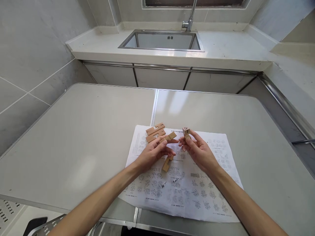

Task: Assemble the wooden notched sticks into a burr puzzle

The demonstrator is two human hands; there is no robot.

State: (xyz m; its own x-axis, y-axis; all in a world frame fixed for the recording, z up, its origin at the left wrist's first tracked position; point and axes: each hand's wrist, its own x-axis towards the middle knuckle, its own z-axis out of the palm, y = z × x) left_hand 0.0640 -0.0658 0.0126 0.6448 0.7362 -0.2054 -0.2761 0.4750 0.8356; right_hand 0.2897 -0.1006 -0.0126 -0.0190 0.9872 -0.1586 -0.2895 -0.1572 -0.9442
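Between the thumb and fingers of my left hand (155, 151) is a notched wooden puzzle piece (170, 136), raised over the sheet. My right hand (198, 149) pinches another wooden puzzle piece (186, 131), held upright with dark markings on its end; its lower part is hidden by my fingers. Two flat notched wooden pieces (155, 131) lie side by side just beyond my left hand. Below that hand, a further notched piece (166, 165) rests on the printed instruction sheet (189, 200), which carries many small line diagrams.
A folding table (73, 137) with a metal centre seam (154, 106) lies under the sheet. Beyond it stands a counter (226, 42) with a sink (162, 49) and faucet (189, 23). Tiled walls flank both sides. Part of a chair (46, 226) shows at the lower left.
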